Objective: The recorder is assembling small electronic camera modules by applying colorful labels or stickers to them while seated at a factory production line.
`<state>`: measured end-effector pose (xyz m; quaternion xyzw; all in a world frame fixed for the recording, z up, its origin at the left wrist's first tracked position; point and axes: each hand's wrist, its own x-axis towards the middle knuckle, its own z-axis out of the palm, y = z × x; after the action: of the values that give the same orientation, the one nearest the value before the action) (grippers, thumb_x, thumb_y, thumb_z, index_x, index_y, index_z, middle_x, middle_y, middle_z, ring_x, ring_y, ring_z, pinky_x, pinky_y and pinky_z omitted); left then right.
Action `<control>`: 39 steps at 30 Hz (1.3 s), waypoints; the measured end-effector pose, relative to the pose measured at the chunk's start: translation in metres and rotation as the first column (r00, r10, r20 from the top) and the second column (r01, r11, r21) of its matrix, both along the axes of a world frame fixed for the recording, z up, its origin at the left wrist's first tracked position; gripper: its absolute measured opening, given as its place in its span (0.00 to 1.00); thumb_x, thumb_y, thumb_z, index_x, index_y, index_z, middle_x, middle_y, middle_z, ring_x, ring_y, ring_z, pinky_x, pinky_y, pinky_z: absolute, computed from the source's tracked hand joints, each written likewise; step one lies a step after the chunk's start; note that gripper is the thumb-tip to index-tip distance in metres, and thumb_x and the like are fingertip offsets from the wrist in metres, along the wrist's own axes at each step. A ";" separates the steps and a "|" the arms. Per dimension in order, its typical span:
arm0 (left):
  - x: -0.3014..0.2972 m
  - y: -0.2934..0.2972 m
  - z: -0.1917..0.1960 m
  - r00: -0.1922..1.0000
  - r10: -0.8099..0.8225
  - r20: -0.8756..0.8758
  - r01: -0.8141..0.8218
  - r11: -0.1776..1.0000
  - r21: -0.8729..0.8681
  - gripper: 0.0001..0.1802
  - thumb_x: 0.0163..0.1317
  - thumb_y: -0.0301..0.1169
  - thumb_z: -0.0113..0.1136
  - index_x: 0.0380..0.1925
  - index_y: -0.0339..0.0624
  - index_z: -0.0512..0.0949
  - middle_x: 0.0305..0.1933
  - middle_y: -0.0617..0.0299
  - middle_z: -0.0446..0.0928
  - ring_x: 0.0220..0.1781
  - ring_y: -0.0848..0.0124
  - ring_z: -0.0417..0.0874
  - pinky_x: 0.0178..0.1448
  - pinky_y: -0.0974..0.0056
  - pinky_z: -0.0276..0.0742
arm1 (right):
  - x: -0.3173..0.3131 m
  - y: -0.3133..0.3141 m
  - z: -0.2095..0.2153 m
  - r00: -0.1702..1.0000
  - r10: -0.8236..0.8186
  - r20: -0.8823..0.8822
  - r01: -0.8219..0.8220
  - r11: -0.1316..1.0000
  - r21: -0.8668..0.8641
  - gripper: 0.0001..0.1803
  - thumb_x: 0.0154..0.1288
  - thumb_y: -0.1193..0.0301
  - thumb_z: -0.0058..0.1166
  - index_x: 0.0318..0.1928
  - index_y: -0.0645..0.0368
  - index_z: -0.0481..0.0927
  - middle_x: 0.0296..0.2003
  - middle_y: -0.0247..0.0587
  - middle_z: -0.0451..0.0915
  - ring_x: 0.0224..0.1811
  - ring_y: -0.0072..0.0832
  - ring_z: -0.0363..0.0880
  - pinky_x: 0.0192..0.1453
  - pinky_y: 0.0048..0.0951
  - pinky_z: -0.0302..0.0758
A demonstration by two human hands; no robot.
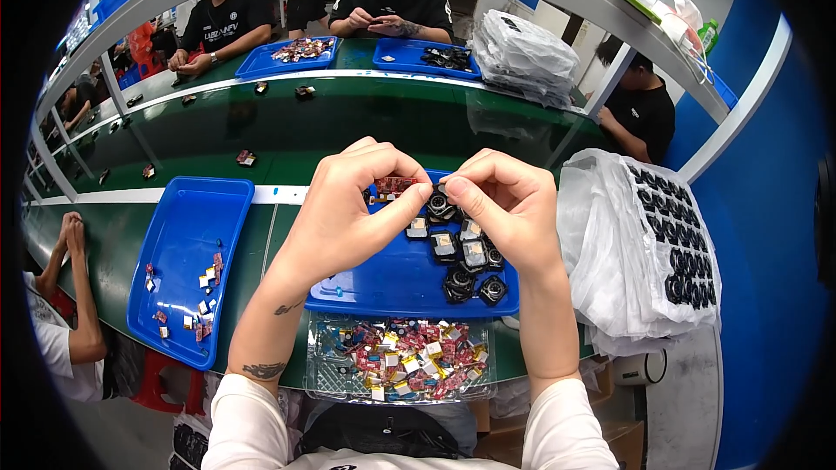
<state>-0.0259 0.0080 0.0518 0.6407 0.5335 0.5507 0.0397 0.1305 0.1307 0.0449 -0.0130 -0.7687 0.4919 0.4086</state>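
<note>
Nearest the camera, just below the forearms, sits a clear plastic tray (401, 365) heaped with small red, yellow and silver circuit boards. Above it, touching its far edge, lies a blue tray (392, 283) holding black round housings (475, 283), some already fitted with silvery parts.

The left hand (348, 218) and right hand (505, 209) meet over the blue tray's far end. Both have thumb and forefinger pinched narrow; between the two sets of fingertips is a small black round housing (438, 203), held from both sides. A small red board (394, 184) shows just behind the left fingertips; whether the left hand grips it I cannot tell.

Risk, as I judge it: the piece is tiny and held only at its edges, so an uneven squeeze could flick it down among the loose housings or tip it into the mixed boards below.

At the right, a stack of clear plastic bags (644, 244) shows rows of black parts through the film. A second blue tray (187, 261) at the left holds a scatter of small boards. Across the green conveyor belt (348, 126), other people work at more blue trays beside a heap of grey-white bags (522, 57)
</note>
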 end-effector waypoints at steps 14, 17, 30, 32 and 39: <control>-0.002 0.004 -0.003 0.997 -0.070 0.012 0.069 0.997 0.029 0.03 0.55 0.24 0.64 0.29 0.35 0.81 0.24 0.60 0.76 0.30 0.70 0.73 0.35 0.66 0.69 | -0.001 0.001 0.001 0.966 0.257 0.027 -0.236 0.921 -0.311 0.06 0.62 0.75 0.62 0.34 0.65 0.80 0.29 0.31 0.79 0.30 0.13 0.74 0.35 0.16 0.71; -0.003 0.000 -0.001 0.990 -0.126 0.064 0.128 0.992 -0.024 0.04 0.56 0.24 0.64 0.30 0.35 0.80 0.26 0.61 0.76 0.30 0.73 0.74 0.36 0.68 0.70 | -0.003 0.002 -0.001 0.982 0.187 0.032 -0.163 0.920 -0.357 0.06 0.64 0.75 0.61 0.36 0.65 0.79 0.28 0.28 0.77 0.29 0.13 0.72 0.35 0.16 0.70; -0.015 -0.004 0.002 0.933 -0.191 0.305 0.178 0.981 0.070 0.06 0.63 0.26 0.62 0.34 0.33 0.79 0.32 0.64 0.78 0.35 0.80 0.76 0.41 0.73 0.72 | -0.019 -0.003 -0.012 0.949 0.310 0.056 -0.279 0.910 -0.307 0.26 0.48 0.87 0.40 0.48 0.61 0.81 0.58 0.42 0.72 0.53 0.20 0.73 0.41 0.19 0.72; -0.017 -0.005 0.003 0.937 -0.197 0.289 0.184 0.980 0.072 0.06 0.63 0.26 0.61 0.35 0.34 0.79 0.33 0.65 0.78 0.35 0.80 0.76 0.41 0.73 0.72 | -0.022 0.010 -0.023 0.945 0.312 0.095 -0.283 0.929 -0.238 0.22 0.49 0.86 0.39 0.42 0.63 0.81 0.51 0.41 0.78 0.49 0.22 0.76 0.42 0.23 0.74; -0.017 -0.003 0.002 0.990 -0.047 0.131 0.044 0.999 0.027 0.05 0.62 0.24 0.61 0.35 0.32 0.79 0.34 0.64 0.76 0.36 0.80 0.75 0.40 0.74 0.71 | -0.016 0.020 -0.044 0.624 -0.561 0.543 -0.006 0.692 0.722 0.13 0.48 0.67 0.68 0.34 0.58 0.81 0.41 0.37 0.80 0.45 0.38 0.78 0.49 0.38 0.74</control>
<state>-0.0430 0.0049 0.0541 0.6153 0.5084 0.5972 0.0795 0.1142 0.1510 0.0009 -0.1913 -0.9724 0.0613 0.1184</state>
